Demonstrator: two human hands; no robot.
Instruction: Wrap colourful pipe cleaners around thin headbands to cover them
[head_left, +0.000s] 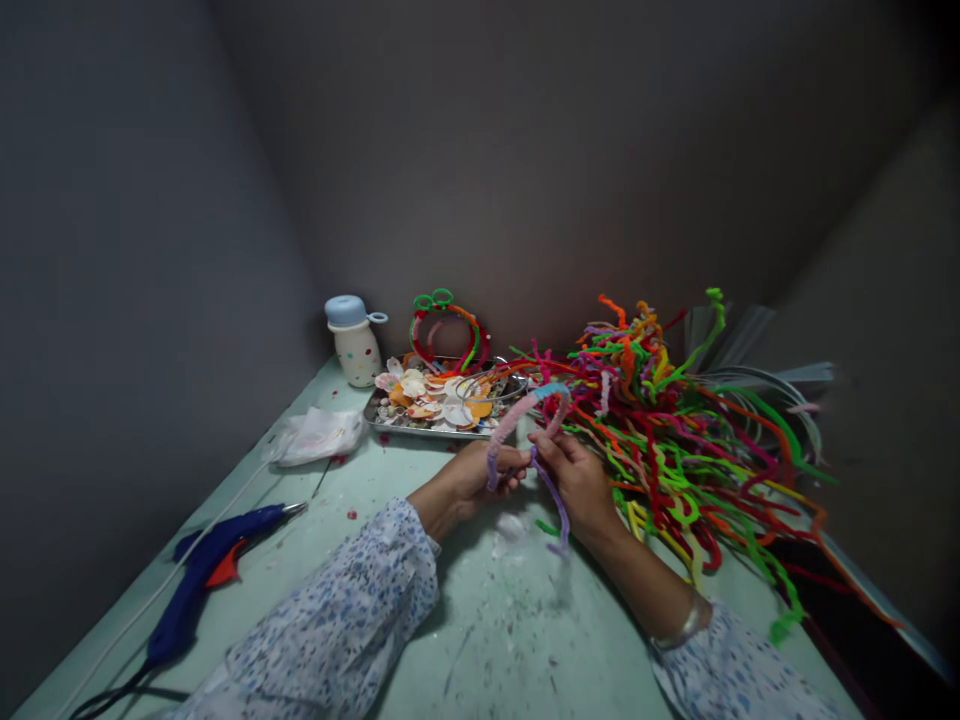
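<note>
A headband wrapped in pink, blue and purple fuzzy pipe cleaner arches up between my hands over the table. My left hand is closed around its lower left part, near the purple end. With thumb and fingers pinched, my right hand holds the other side of the band. A loose purple pipe cleaner hangs down from the pinch, its curled tip near the tabletop. The fingers partly hide the band's right end.
A metal tray with flower pieces stands behind my hands, finished-looking headbands at its back. Tangled pipe cleaners cover the right side. On the left are a blue glue gun, a plastic bag and a lidded bottle.
</note>
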